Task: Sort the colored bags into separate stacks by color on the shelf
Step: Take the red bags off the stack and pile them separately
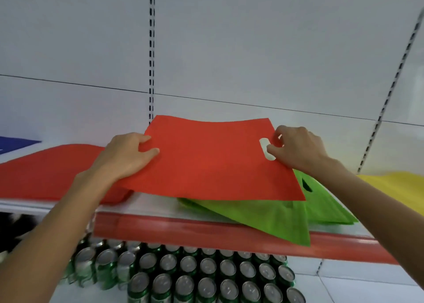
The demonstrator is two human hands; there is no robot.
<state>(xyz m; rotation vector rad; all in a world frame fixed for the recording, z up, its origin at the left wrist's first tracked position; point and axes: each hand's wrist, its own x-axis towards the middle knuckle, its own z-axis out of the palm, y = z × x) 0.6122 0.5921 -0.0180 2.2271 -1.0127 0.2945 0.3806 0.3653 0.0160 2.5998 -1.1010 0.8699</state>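
Holding red bag (213, 162), L hand (125, 158), R hand (298, 148), prob. off shelf (206, 231).

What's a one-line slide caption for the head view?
Sorting: left hand and right hand hold a red bag over green bags on the shelf; red stack left, yellow bags right.

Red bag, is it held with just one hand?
No, the left hand and right hand both grip the red bag at opposite edges.

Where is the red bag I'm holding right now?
The red bag is at the centre of the head view, gripped by the left hand and right hand, over the green bags, just right of the red stack on the shelf.
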